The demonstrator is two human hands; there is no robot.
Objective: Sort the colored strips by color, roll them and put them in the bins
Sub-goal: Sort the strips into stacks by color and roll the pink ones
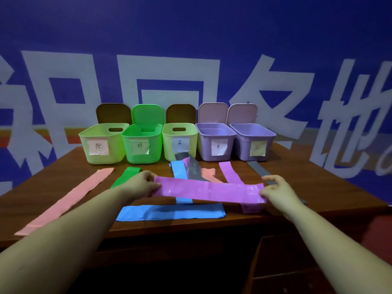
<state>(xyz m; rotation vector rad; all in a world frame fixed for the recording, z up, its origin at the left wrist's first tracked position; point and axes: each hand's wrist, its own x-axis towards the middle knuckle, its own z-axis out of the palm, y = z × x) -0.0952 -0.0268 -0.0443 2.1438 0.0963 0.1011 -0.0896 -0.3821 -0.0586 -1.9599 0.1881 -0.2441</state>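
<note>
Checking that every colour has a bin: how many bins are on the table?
5, in a row at the table's far edge: pale green bin, bright green bin, second pale green bin, lilac bin, second lilac bin.

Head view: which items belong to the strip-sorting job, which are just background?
Job:
- purple strip, held taut by left hand and right hand
- blue strip, pink strip, green strip, grey strip
- five labelled bins

Background:
- table
- blue wall banner

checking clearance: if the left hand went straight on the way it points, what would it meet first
Probably the blue strip and grey strip lying just beyond the left hand, which holds the purple strip; depth is unclear.
</note>
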